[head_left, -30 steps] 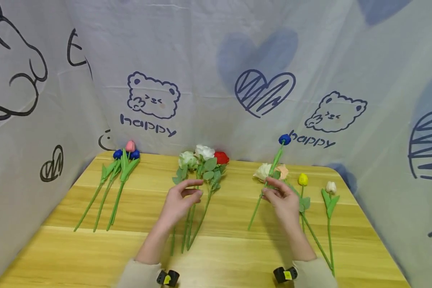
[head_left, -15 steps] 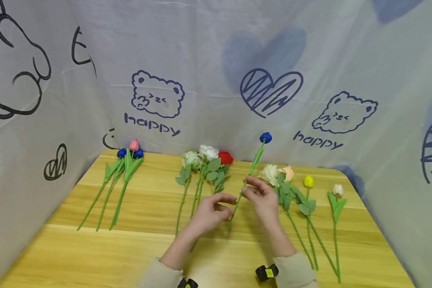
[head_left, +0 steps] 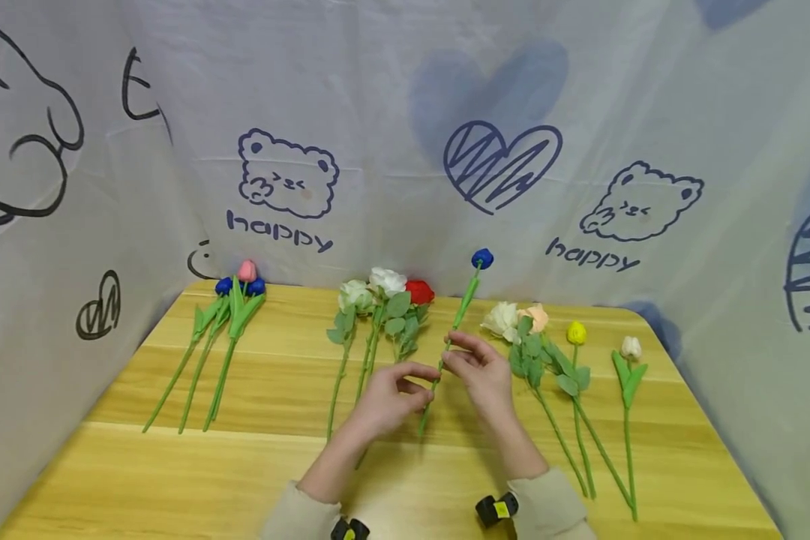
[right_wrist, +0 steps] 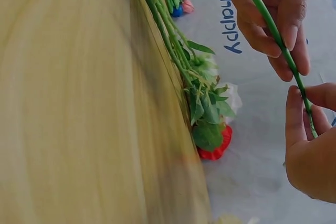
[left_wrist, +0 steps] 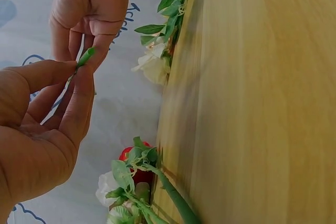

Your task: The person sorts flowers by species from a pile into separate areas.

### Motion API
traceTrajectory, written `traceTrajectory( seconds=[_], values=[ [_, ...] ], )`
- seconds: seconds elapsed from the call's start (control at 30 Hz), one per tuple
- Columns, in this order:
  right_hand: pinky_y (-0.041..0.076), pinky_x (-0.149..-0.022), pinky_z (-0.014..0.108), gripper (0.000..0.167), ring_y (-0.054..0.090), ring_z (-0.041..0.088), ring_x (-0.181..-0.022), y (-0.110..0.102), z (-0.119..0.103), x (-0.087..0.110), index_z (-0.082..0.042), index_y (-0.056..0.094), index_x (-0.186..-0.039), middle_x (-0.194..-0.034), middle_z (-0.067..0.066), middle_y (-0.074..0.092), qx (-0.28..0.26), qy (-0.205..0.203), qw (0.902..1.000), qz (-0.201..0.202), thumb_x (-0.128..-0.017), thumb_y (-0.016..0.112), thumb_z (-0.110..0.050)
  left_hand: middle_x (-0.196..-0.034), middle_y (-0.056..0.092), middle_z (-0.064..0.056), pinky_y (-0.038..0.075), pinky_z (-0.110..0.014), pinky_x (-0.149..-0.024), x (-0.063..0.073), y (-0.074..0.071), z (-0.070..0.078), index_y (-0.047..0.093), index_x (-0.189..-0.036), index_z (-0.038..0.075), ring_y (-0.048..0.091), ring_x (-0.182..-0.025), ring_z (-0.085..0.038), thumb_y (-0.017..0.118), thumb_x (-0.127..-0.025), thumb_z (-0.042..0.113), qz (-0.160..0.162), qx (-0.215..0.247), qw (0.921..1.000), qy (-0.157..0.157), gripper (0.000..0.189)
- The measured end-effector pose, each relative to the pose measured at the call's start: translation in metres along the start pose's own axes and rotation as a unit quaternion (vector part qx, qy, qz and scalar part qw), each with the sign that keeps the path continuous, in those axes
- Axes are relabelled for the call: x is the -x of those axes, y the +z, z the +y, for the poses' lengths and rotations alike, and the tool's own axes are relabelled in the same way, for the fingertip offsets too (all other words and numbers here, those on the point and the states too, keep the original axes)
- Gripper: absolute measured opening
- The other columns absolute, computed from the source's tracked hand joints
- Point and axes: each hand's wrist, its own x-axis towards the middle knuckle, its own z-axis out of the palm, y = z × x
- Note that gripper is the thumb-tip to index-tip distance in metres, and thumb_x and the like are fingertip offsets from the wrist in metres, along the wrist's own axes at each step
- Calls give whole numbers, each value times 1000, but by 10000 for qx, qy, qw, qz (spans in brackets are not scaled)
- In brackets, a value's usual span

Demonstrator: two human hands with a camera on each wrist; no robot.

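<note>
Above the middle of the table, a blue artificial tulip (head_left: 482, 259) is held at a slant, bloom up and away. My right hand (head_left: 484, 377) pinches its green stem about halfway down between thumb and fingers. Lower on the same stem, my left hand (head_left: 386, 397) has thumb and index finger on it. The left wrist view shows the stem's cut end (left_wrist: 86, 55) poking out between the left thumb and finger. In the right wrist view the stem (right_wrist: 270, 22) runs through both hands, fingertips close together.
Pale green, white and red roses (head_left: 418, 292) lie just behind the left hand. At left lie blue tulips and a pink tulip (head_left: 247, 271). Right of the hands are cream and peach roses (head_left: 502, 321), a yellow tulip (head_left: 577, 332) and a white tulip (head_left: 631, 348). A printed cloth (head_left: 385, 135) surrounds the wooden table (head_left: 209, 480).
The right hand has carried the blue tulip leftward from over the right-hand flowers to the middle. The left hand has moved right and taken the lower stem.
</note>
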Motion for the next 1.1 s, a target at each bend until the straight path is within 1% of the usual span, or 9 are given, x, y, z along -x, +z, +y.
traceTrajectory(
  seconds=[0.13,0.3,0.43,0.57,0.63,0.8,0.93,1.0,1.1],
  values=[
    [62,-87,33,35,71,13,-93,-2,-2,0,7,68,-128,-122,16,71,-120,-95,9998,-153,-93,72,7,-119,72,-18,64,-42,-74,2,-1,2,75,-119,2,74,-93,-27,70,-95,-4,1,94,10000,-11,26],
    [63,-87,38,34,72,16,-94,-5,-8,-1,9,65,-129,-127,21,69,-227,-233,9984,-470,-95,68,9,-120,72,-16,63,-50,-78,4,-7,5,75,-120,6,74,-95,-30,69,-96,-3,66,101,9999,-106,26],
    [62,-88,39,33,72,17,-98,-11,-14,0,7,66,-129,-130,18,68,-56,-362,9972,-645,-97,69,5,-122,71,-14,62,-53,-80,6,-12,9,75,-122,7,73,-96,-26,70,-96,-2,111,6,9999,-45,28],
    [63,-87,38,34,71,15,-98,-18,-19,1,5,67,-130,-133,18,66,141,-431,9973,-573,-96,71,4,-123,72,-13,61,-55,-79,8,-19,14,75,-123,6,72,-97,-24,71,-96,-2,188,-95,9997,124,28],
    [63,-86,36,36,71,14,-99,-23,-22,1,6,66,-131,-137,18,64,243,-457,9974,-494,-96,70,5,-123,72,-14,62,-49,-79,9,-23,15,75,-123,6,72,-99,-26,71,-96,-1,256,-92,9995,178,28],
    [62,-87,34,37,70,12,-101,-39,-27,2,5,65,-134,-141,14,60,515,-442,9972,-315,-97,69,4,-123,72,-15,62,-38,-79,13,-39,16,75,-124,8,72,-100,-26,72,-96,1,373,-160,9991,155,29],
    [62,-87,34,39,69,12,-102,-59,-29,6,3,64,-136,-138,15,62,737,-362,9966,-91,-98,69,1,-123,72,-15,62,-36,-79,21,-57,12,73,-126,6,72,-100,-26,72,-96,1,526,-222,9983,141,30],
    [62,-87,32,39,69,13,-101,-71,-30,9,2,63,-137,-134,10,64,935,-294,9952,0,-99,70,-3,-125,71,-16,62,-34,-78,27,-68,10,72,-127,4,72,-101,-28,71,-97,1,627,-268,9976,115,31],
    [62,-85,28,40,70,12,-96,-93,-30,14,0,63,-138,-122,-1,67,1296,-187,9913,141,-100,70,-9,-128,70,-16,62,-37,-80,37,-85,7,72,-128,5,72,-102,-30,71,-97,1,796,-383,9961,-20,31]
  ],
)
